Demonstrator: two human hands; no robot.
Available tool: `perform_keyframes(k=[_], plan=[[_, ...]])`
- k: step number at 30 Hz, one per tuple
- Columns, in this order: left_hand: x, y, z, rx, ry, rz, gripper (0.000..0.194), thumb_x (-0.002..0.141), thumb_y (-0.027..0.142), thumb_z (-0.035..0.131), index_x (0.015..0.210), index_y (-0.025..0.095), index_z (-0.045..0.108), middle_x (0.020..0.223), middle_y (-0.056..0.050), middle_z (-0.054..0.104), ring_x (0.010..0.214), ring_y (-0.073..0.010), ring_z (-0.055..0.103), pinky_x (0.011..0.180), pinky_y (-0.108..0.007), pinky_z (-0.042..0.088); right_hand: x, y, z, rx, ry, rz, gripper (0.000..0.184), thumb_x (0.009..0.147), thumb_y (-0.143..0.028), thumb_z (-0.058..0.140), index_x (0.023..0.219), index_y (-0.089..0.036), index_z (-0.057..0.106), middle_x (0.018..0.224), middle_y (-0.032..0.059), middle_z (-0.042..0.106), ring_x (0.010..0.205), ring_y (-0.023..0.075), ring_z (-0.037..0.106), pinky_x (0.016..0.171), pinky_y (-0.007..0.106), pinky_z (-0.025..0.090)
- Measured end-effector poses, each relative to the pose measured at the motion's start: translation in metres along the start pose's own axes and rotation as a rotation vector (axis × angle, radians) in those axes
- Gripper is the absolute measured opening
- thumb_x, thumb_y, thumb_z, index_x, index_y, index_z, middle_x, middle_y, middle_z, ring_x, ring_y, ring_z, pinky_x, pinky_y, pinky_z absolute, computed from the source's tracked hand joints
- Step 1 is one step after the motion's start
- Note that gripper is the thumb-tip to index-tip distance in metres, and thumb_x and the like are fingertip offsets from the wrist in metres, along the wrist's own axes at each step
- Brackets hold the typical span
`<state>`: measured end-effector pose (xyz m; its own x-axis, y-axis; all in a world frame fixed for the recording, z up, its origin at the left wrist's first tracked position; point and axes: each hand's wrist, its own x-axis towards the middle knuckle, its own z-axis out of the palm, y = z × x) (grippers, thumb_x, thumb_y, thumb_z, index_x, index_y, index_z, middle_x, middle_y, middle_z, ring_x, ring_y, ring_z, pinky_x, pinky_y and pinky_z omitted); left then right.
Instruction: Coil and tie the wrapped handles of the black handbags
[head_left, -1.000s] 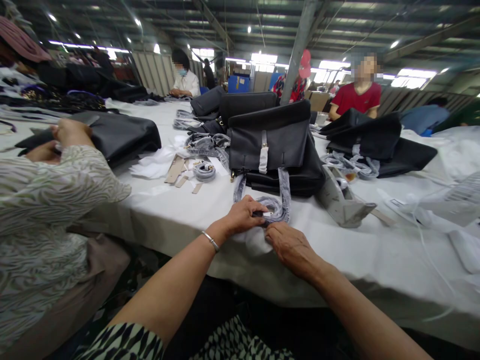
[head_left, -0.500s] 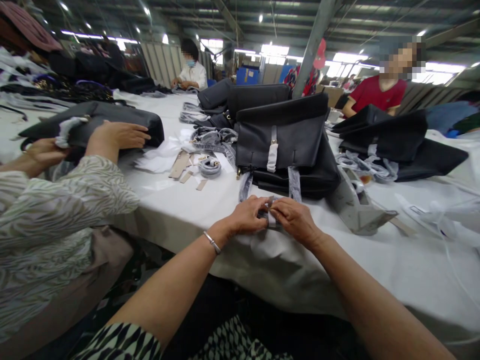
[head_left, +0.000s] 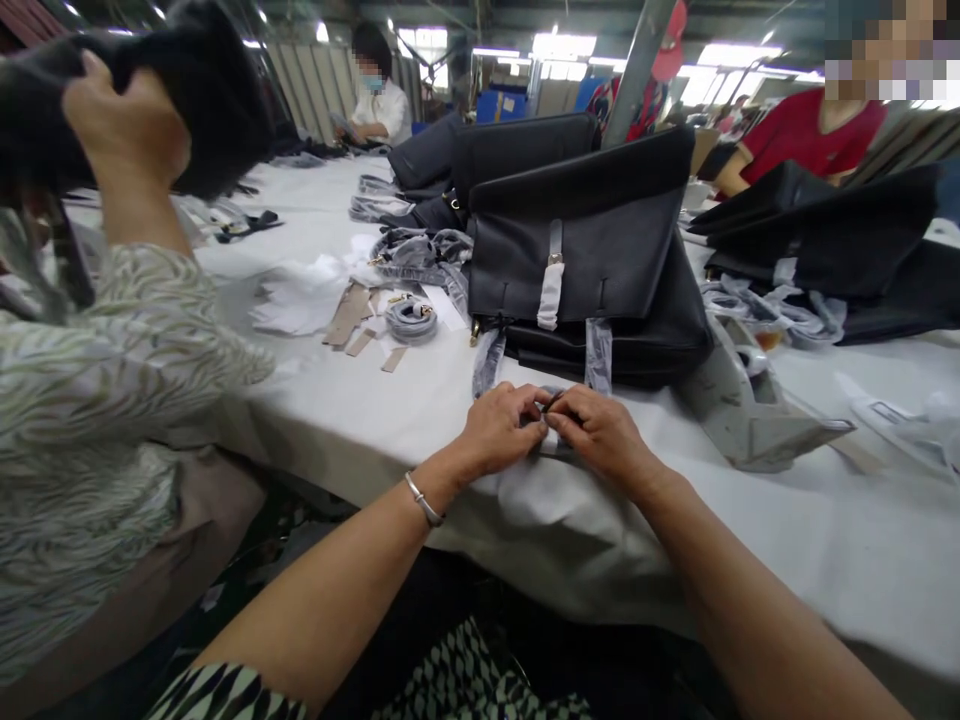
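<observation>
Factory hall, long white-covered tabletop (head_left: 817, 520), workers seated along it. Entry one: my left grip (head_left: 501, 430) and right grip (head_left: 600, 432), two in all, both clenched in a fingertip pinch on a grey-wrapped strap end (head_left: 551, 448), seemingly to hold a small dark fitting (head_left: 556, 402) steady between them; its exact form is too small to tell. Entry two: two grey-wrapped strap lengths (head_left: 598, 355), just ahead of my hands, running to a black leather bag (head_left: 570, 240) with a white-wrapped buckle tab (head_left: 550, 290), stacked on other black bags. Entry three, further left: one coiled grey strap (head_left: 411, 322), three tan strips (head_left: 346, 315), loose white tissue paper (head_left: 296, 300). Entry four, right: one grey angular form (head_left: 757, 430). Entry five: a co-worker's hand (head_left: 124, 125), raised, gripping a black bag (head_left: 202, 100).
</observation>
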<state>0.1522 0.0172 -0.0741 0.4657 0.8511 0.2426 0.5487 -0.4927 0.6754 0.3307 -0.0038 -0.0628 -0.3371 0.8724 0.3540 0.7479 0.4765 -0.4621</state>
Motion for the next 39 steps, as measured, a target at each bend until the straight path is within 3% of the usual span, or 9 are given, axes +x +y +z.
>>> perform_keyframes(k=[5,12,16,21,29,35,38,39], plan=[[0.001,0.004,0.003,-0.001,0.027,-0.033,0.028,0.076,0.023,0.066,0.103,0.024,0.061,0.085,0.003,0.071,0.091,-0.0216,0.059,0.084,-0.036,0.044,0.003,0.0,0.0,0.079,0.012,0.075,0.002,0.078,-0.018,0.06,0.078,-0.019,0.061,0.084,0.0022,0.062,0.08,0.0156,0.059,0.074,0.029,0.045],[-0.002,0.001,0.009,-0.017,0.151,0.034,0.025,0.076,0.027,0.068,0.094,0.019,0.052,0.087,0.0,0.061,0.081,-0.0179,0.056,0.074,-0.032,0.047,0.007,0.005,-0.002,-0.031,-0.165,0.086,0.014,0.082,-0.017,0.057,0.074,-0.017,0.068,0.084,0.0034,0.061,0.077,0.0128,0.057,0.071,0.026,0.043],[-0.004,-0.001,0.009,0.085,0.117,0.136,0.009,0.08,0.026,0.066,0.081,0.02,0.059,0.085,-0.002,0.059,0.087,-0.0194,0.054,0.081,-0.033,0.045,0.009,0.004,-0.002,-0.125,-0.2,0.073,0.02,0.084,-0.017,0.055,0.067,-0.015,0.066,0.079,0.003,0.058,0.069,0.0108,0.055,0.064,0.024,0.04],[-0.01,-0.002,0.011,0.134,0.137,0.186,0.007,0.085,0.026,0.063,0.085,0.022,0.069,0.087,-0.003,0.061,0.091,-0.0203,0.053,0.085,-0.034,0.044,0.011,0.003,-0.001,-0.132,-0.221,0.082,0.019,0.085,-0.016,0.054,0.069,-0.014,0.065,0.082,0.0037,0.058,0.071,0.0107,0.055,0.068,0.024,0.042],[-0.014,-0.001,0.012,0.169,0.125,0.234,0.014,0.09,0.025,0.056,0.091,0.022,0.069,0.088,-0.004,0.06,0.091,-0.0213,0.051,0.082,-0.035,0.044,0.011,-0.002,-0.002,-0.238,-0.291,0.121,0.023,0.088,-0.018,0.048,0.074,-0.014,0.065,0.089,0.0075,0.059,0.077,0.0138,0.054,0.072,0.026,0.042],[-0.012,-0.001,0.014,0.176,0.13,0.268,0.021,0.093,0.028,0.048,0.09,0.024,0.069,0.086,-0.004,0.062,0.087,-0.0224,0.055,0.079,-0.038,0.049,0.01,-0.01,-0.005,-0.303,-0.253,0.168,0.02,0.086,-0.022,0.05,0.075,-0.015,0.065,0.087,0.0072,0.064,0.08,0.0163,0.059,0.072,0.026,0.044],[-0.01,-0.012,0.017,0.187,0.171,0.326,0.021,0.092,0.028,0.047,0.092,0.029,0.069,0.085,-0.003,0.064,0.084,-0.0212,0.06,0.075,-0.035,0.053,0.005,-0.017,-0.006,-0.274,-0.139,0.216,0.012,0.079,-0.019,0.055,0.085,-0.017,0.065,0.094,0.0064,0.065,0.082,0.0168,0.061,0.071,0.025,0.046],[-0.008,-0.018,0.018,0.201,0.191,0.366,0.021,0.092,0.027,0.048,0.094,0.031,0.068,0.085,-0.002,0.065,0.082,-0.0206,0.061,0.073,-0.034,0.054,0.004,-0.017,-0.006,-0.23,-0.07,0.245,0.018,0.076,-0.018,0.057,0.093,-0.017,0.064,0.1,0.0066,0.064,0.085,0.0176,0.062,0.072,0.026,0.047]])
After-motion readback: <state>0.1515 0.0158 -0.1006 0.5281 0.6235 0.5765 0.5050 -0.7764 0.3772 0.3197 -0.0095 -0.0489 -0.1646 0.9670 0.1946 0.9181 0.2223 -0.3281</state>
